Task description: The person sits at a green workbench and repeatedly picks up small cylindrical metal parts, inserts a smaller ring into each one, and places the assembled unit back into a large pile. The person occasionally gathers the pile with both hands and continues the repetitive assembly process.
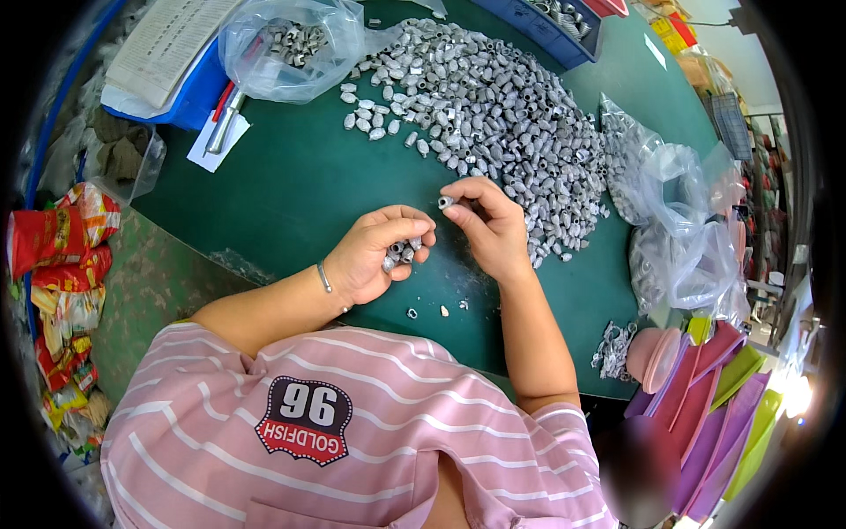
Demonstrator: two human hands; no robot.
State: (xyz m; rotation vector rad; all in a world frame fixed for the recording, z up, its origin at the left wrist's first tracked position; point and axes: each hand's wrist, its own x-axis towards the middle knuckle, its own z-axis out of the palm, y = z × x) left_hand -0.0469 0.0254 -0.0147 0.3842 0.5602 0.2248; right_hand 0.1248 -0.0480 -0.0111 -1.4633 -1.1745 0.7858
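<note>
My left hand (377, 253) is curled round several small grey metal beads (401, 254), which show between the fingers and the palm. Just to its right, my right hand (491, 220) pinches one hollow grey metal bead (445, 203) between thumb and fingertips, its open end facing left. The two hands are close together but apart, above the green table (300, 194). Behind them spreads a large pile of the same grey metal beads (502, 97), barrel-shaped with holes through them. The right hand's back is near the pile's front edge.
A clear bag of metal pieces (295, 44) stands back left, beside a pen-like metal tool (227, 123) and a blue box (189, 101). Clear plastic bags (679, 220) lie at the right, near small silvery parts (614, 348) and a pink bowl (654, 360). A blue bin (538, 26) stands at the back.
</note>
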